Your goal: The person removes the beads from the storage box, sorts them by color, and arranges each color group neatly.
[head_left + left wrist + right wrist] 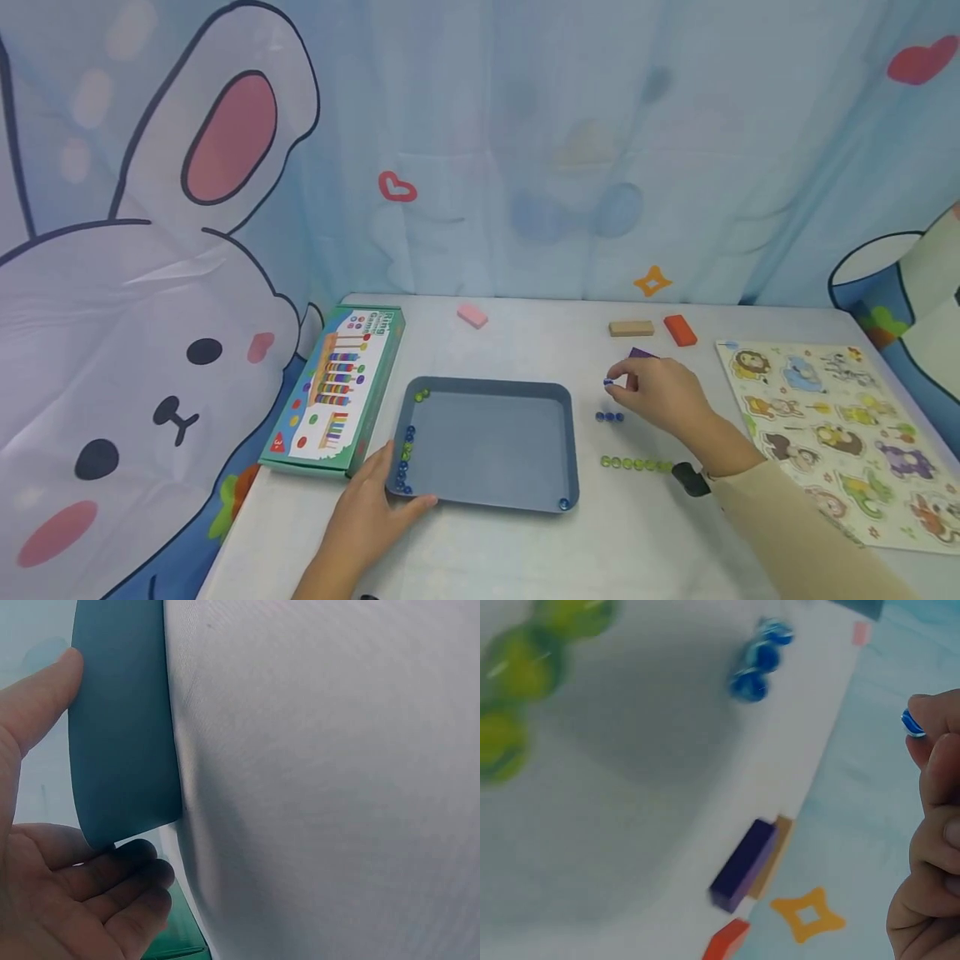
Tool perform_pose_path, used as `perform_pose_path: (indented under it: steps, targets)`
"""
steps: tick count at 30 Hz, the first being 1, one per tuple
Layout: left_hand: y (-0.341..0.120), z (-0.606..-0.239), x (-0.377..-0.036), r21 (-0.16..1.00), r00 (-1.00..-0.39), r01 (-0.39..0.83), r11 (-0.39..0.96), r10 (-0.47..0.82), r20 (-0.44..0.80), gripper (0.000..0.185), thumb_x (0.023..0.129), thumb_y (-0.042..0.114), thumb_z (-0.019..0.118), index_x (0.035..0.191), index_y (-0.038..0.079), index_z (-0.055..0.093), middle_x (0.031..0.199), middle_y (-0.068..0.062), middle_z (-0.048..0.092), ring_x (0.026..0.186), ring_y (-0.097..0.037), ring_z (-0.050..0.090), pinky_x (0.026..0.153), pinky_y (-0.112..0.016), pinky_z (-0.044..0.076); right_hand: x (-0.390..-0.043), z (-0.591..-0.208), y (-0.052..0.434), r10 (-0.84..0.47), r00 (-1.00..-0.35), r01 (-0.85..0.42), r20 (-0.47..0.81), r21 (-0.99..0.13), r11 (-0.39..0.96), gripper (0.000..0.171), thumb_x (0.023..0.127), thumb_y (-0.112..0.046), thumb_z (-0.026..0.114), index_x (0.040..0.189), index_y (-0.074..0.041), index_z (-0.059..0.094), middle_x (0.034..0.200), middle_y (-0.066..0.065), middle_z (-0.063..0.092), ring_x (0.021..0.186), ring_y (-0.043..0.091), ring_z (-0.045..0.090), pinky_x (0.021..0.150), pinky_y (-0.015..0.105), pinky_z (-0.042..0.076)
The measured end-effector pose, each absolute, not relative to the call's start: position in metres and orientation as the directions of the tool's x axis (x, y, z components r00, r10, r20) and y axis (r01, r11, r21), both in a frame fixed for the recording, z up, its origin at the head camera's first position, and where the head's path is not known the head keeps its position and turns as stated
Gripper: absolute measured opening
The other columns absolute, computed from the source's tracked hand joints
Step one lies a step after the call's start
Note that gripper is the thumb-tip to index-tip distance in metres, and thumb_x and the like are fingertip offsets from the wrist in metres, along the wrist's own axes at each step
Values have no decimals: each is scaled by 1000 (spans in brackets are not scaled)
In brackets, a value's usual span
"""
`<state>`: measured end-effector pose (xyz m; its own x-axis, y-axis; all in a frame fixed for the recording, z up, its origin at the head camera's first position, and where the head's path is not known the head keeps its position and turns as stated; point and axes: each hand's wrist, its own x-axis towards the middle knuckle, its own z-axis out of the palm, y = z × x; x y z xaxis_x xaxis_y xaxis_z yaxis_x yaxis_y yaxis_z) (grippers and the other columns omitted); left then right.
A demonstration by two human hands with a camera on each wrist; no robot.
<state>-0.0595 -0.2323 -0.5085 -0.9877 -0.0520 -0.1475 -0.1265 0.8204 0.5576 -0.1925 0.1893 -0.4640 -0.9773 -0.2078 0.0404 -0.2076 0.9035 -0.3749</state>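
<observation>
Tray [495, 442] between box [337, 387], left, and puzzle board [813, 408], right; marbles [407, 451] in tray; blocks [631, 328] behind.

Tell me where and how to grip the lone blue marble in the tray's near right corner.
Pinch the lone blue marble by opposite sides, probably best from above and from the open middle of the tray. It is small and round, and the tray walls stand close on its right and near sides, leaving little room to come in there.
</observation>
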Motion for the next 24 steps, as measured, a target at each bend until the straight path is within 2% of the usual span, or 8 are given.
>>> perform_pose_path:
  steps: [11,24]
  targets:
    - [-234,-509,-59,557,-990,-111,823,-41,-136,119,77,69,82,162,2,34,165,-20,41,152,-42,41,121,-62,40,-185,-488,219,-202,-970,-143,-137,-352,925,24,89,-24,83,110,-12,79,76,-2,64,69,16,54,60,27,44]
    - [-233,-508,-59,564,-990,-108,819,-40,-132,119,77,67,84,163,2,33,165,-19,41,153,-41,40,121,-61,40,-181,-503,221,-192,-964,-117,-182,-356,927,21,90,-22,81,109,-13,80,79,-1,65,73,17,55,63,29,44]
